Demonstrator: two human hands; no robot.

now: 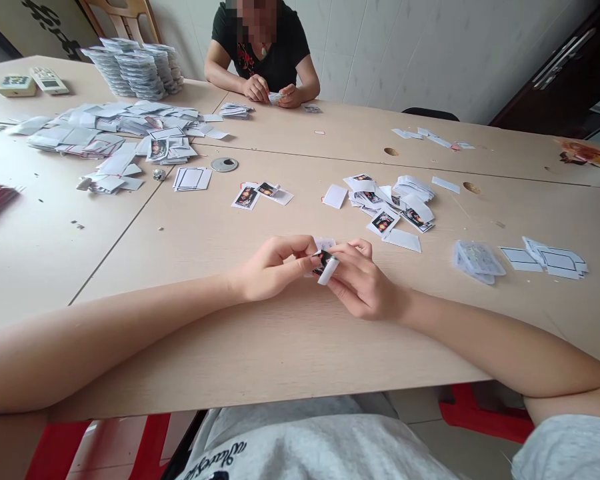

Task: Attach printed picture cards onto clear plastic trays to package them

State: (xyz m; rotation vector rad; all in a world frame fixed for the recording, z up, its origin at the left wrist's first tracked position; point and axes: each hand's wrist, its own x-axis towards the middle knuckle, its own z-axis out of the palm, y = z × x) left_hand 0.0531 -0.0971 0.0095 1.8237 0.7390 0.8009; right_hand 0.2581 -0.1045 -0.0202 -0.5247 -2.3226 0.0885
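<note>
Between my two hands, just above the near part of the table, is a small printed card (324,261), dark with a white end that looks folded or curled. My left hand (280,267) pinches its left side between thumb and fingers. On the other side, my right hand (367,283) has its fingertips closed at the white end. Behind the fingers a bit of clear plastic (325,244) shows, mostly hidden. Beyond my right hand lies a loose pile of printed cards (383,221) and white slips. Two more printed cards (247,197) lie further off to the left.
A person (260,60) across the table handles small cards. Stacked plastic packets (140,70) and a wide heap of white cards (105,130) fill the far left. At right sit clear plastic pieces (477,260) and blue-edged cards (545,259). A red stool (480,417) stands below.
</note>
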